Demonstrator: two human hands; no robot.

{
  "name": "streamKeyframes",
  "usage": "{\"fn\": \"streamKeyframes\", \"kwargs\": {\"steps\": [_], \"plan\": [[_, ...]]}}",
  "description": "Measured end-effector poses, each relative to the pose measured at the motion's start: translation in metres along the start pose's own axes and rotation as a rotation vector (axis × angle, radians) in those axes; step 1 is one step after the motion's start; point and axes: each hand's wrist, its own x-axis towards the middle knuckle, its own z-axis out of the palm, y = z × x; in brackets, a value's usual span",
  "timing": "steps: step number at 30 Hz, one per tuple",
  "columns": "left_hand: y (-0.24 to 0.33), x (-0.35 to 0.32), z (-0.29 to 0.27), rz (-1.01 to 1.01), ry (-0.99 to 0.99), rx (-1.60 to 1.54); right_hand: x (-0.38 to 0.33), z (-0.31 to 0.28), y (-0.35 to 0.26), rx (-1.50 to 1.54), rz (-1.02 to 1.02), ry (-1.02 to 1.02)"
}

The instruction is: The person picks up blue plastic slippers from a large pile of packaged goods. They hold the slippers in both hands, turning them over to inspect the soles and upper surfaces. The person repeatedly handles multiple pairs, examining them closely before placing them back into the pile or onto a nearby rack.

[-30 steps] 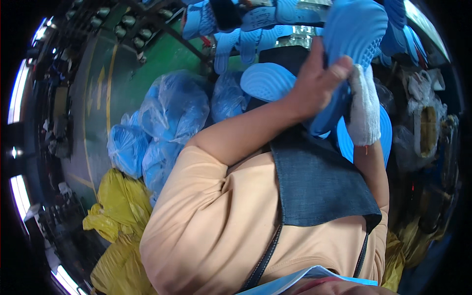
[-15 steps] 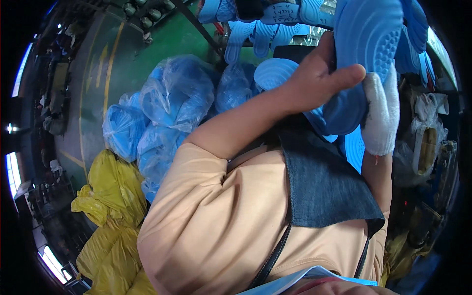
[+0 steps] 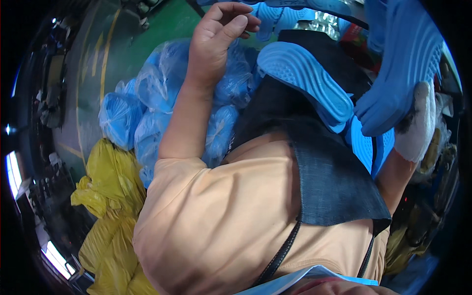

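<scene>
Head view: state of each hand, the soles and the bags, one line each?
left hand: raised, bare, fingers loosely curled, holding nothing
right hand: in a white glove, gripping a blue sole
held blue sole: lifted, tread side facing the camera
blue sole on lap: lying tread up on the dark apron, not held
clear bags of blue soles: closed, full, piled on the green floor
yellow bags: closed, crumpled, beside the blue pile

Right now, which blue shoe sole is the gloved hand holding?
The blue sole at the upper right; the gloved right hand grips its lower end. The other sole lies on the lap.
</scene>
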Motion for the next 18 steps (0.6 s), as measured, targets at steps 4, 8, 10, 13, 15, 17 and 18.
{"fn": "streamKeyframes", "kwargs": {"steps": [4, 8, 10, 13, 15, 17, 18], "plan": [[-0.005, -0.03, -0.043, -0.13, 0.161, 0.179, -0.01, -0.023, 0.021, -0.558, -0.33, 0.108], [-0.034, -0.074, -0.106, -0.382, 0.364, 0.393, -0.009, -0.013, 0.021, 0.108, 0.131, 0.225], [-0.044, -0.094, -0.12, -0.555, 0.379, 0.461, -0.004, -0.028, 0.041, -0.349, -0.274, 0.067], [-0.063, -0.11, -0.1, -0.693, 0.229, 0.421, -0.002, -0.027, 0.036, -0.684, -0.547, -0.029], [-0.074, -0.11, -0.065, -0.666, 0.102, 0.349, -0.001, -0.021, 0.033, -0.614, -0.484, -0.036], [-0.084, -0.098, -0.028, -0.638, 0.066, 0.218, 0.002, -0.004, 0.02, -0.116, -0.066, -0.002], [-0.084, -0.091, -0.011, -0.661, 0.043, 0.211, 0.004, 0.011, 0.007, 0.282, 0.213, 0.114]]}}
